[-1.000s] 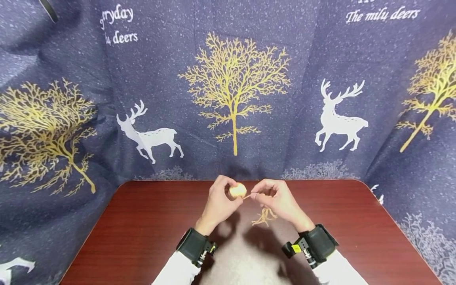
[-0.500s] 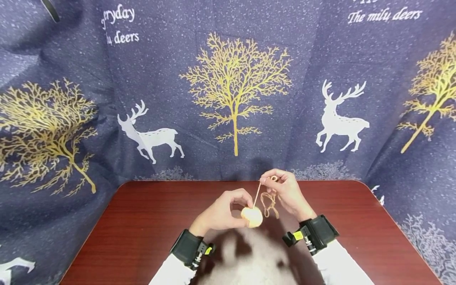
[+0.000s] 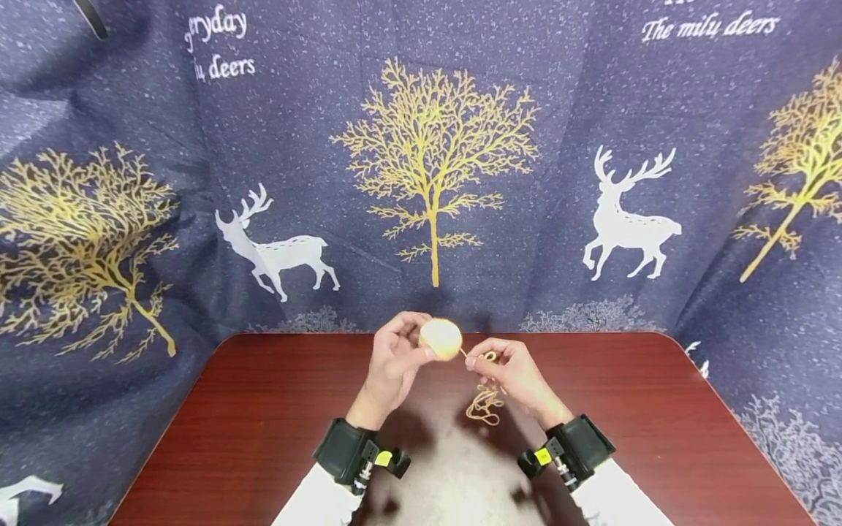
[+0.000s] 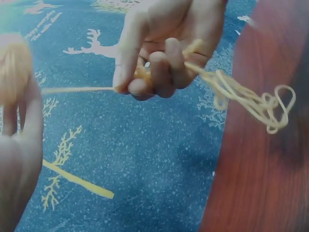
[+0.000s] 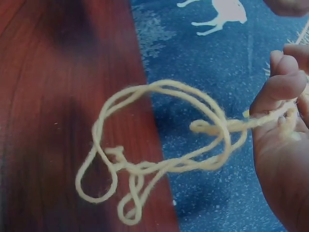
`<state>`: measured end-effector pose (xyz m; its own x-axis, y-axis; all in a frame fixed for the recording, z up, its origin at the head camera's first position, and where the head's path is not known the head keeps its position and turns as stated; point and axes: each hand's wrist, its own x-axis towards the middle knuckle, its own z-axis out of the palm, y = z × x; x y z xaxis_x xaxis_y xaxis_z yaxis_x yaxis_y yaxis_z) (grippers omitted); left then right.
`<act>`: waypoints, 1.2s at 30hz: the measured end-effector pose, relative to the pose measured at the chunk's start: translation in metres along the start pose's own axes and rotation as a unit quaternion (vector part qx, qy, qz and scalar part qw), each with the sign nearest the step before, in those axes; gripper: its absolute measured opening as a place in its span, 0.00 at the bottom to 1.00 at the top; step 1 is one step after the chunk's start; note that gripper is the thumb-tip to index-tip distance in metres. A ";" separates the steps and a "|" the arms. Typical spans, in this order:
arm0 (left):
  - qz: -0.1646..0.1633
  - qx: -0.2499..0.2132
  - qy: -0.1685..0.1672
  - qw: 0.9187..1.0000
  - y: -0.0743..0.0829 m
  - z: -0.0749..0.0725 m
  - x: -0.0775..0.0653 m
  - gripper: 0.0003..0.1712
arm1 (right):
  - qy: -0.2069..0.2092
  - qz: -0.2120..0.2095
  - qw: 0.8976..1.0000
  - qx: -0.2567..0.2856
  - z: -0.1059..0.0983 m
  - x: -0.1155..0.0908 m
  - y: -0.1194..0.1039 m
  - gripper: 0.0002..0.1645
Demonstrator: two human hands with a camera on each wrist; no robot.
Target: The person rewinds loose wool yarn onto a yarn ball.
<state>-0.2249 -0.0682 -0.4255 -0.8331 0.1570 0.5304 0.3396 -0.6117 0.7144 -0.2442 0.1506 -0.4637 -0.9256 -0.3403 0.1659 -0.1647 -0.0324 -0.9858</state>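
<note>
A small pale-yellow yarn ball (image 3: 441, 339) is up above the table's far part, gripped between the thumb and fingers of my left hand (image 3: 392, 358). From it a short taut strand runs to my right hand (image 3: 509, 376), which pinches it between thumb and forefinger. In the left wrist view that strand (image 4: 79, 90) stretches straight between the two hands. Loose yarn (image 5: 164, 166) hangs in tangled loops from the curled fingers of the right hand, below the palm. At the left wrist view's edge only part of the ball (image 4: 14, 67) shows.
Beneath both hands is a reddish-brown wooden table (image 3: 263, 409) with a pale, brightly lit patch at its near middle. A blue cloth (image 3: 434, 183) printed with deer and golden trees hangs right behind the table's far edge. Wrist straps with cameras sit on both forearms.
The ball first went down and right while the right hand rose, drawing the strand upward. Now the ball is back up and left, turned over, and the right hand has come down beside it.
</note>
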 end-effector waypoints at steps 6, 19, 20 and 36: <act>0.035 0.040 0.157 0.986 -0.006 0.002 0.005 0.19 | -0.022 -0.026 0.995 -0.097 0.008 -0.010 -0.004 0.05; 0.038 0.514 0.079 0.853 -0.032 -0.019 -0.009 0.21 | -0.028 -0.126 0.977 -0.172 0.012 -0.014 -0.044 0.06; 0.035 0.522 0.056 0.850 -0.033 -0.021 -0.010 0.21 | -0.025 -0.129 0.977 -0.170 0.011 -0.013 -0.047 0.06; -0.092 0.271 -0.286 0.914 -0.004 -0.009 -0.006 0.18 | -0.032 -0.049 0.998 -0.038 -0.004 0.008 -0.041 0.09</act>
<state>-0.2249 -0.0736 -0.4356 -0.5853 0.6937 0.4198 0.5122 -0.0850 0.8546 -0.2464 0.1534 -0.4220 -0.8806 -0.3987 0.2563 -0.2806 0.0028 -0.9598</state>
